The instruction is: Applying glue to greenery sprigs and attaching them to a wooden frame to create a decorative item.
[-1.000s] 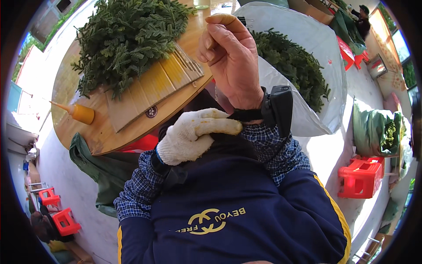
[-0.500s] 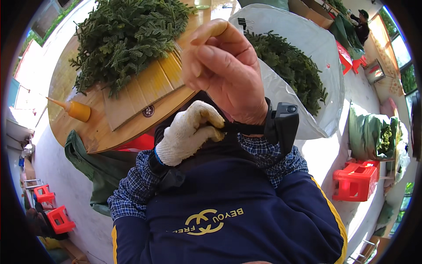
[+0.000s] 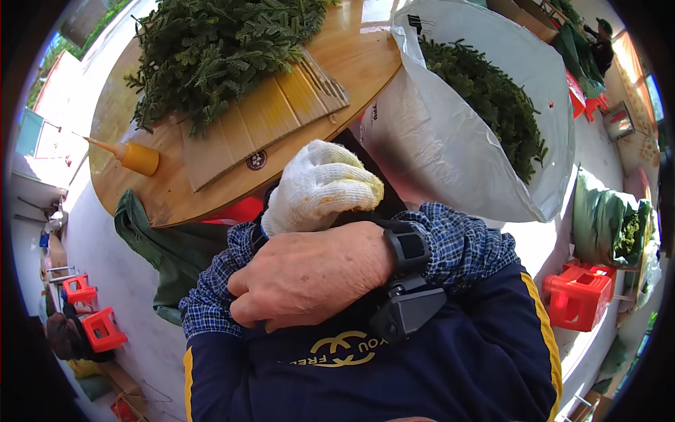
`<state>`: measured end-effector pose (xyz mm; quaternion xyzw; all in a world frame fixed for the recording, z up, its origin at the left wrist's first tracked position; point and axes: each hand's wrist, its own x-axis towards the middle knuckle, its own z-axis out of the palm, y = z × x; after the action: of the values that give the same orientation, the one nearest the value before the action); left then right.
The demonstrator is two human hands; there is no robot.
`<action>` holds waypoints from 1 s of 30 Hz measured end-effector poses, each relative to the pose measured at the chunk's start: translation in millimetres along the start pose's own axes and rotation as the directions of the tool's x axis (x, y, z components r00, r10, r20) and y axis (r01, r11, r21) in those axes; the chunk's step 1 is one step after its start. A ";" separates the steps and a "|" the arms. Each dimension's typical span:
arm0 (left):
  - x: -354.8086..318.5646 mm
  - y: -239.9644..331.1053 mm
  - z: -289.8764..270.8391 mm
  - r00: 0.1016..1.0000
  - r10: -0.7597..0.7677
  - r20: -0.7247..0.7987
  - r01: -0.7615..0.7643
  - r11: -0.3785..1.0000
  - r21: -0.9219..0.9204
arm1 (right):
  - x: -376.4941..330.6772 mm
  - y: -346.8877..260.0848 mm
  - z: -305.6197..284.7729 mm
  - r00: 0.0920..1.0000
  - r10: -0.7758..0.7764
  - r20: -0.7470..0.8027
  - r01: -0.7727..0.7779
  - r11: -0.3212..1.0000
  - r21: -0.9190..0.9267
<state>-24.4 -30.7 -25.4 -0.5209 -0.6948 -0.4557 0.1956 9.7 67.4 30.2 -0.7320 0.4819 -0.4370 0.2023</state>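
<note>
My bare right hand (image 3: 309,278) has dropped from face level and now clasps the left sleeve cuff (image 3: 211,302); the gloved left hand (image 3: 320,186) stays fisted, near the table's (image 3: 351,63) front edge.

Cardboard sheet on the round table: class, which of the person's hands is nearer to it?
Left. The gloved left hand is curled just below the cardboard sheet, at its near edge; the bare right hand lies lower, closer to the body, gripping the checked left sleeve.
</note>
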 end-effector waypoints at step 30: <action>1.9 17.2 3.0 0.881 -0.347 0.322 0.448 0.829 -0.335 | -3.2 19.4 25.5 0.993 -0.116 -0.026 0.118 0.979 0.167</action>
<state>-9.0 -26.4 -18.1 -0.4450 -0.6993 -0.5499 -0.1030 20.2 58.2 1.2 -0.7359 0.4011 -0.4930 0.2333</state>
